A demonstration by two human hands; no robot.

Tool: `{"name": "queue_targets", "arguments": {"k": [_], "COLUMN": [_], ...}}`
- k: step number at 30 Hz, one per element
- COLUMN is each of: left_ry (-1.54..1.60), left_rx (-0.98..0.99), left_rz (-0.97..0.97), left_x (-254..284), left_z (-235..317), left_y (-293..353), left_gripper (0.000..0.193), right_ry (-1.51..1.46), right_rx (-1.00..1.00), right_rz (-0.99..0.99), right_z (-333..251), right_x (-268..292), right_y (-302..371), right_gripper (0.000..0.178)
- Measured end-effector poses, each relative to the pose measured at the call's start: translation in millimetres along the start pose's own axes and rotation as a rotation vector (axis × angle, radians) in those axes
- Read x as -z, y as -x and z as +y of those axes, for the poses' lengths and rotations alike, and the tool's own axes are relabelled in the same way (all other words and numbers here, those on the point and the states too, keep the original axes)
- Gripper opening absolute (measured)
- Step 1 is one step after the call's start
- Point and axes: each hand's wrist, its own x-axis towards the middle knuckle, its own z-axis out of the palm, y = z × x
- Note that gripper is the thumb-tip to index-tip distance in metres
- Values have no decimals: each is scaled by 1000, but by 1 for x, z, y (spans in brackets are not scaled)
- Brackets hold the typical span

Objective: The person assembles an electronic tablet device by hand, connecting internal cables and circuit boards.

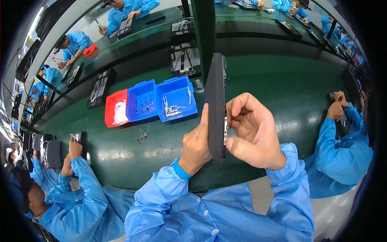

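Note:
A flat black device housing (215,109) stands on edge in front of me, its broad dark face turned to the left. My left hand (197,141) is closed on its left side, fingers along the dark face. On the other side, my right hand (254,131) has its fingers curled and thumb stretched toward the small silvery parts along the housing's edge. The fingertips come right up to that edge. Whether they pinch a small part is hidden.
Ahead to the left sit a red bin (117,109) of white pieces and two blue bins, one (142,101) with thin wires, another (177,99) with silvery strips. Loose wires (142,134) lie on the green table (117,161). Co-workers sit close on both sides. A green post (204,32) rises ahead.

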Motion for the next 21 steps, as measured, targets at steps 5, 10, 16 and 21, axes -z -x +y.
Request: {"name": "queue_targets", "arguments": {"k": [5, 10, 16, 21], "left_ry": [-15, -60, 809, 1044], "left_rx": [-16, -60, 312, 744], "left_rz": [-10, -108, -61, -519], "left_x": [0, 8, 2, 3], "left_z": [2, -14, 33, 29], "left_y": [1, 11, -11, -27], "left_gripper": [23, 73, 17, 62], "right_ry": [57, 226, 357, -113], "right_rx": [18, 92, -225, -132], "right_rz": [-8, 265, 582, 914], "right_z": [1, -2, 43, 41], "right_x": [0, 39, 74, 57], "right_y": [3, 15, 114, 126], "right_gripper": [45, 51, 47, 26]}}
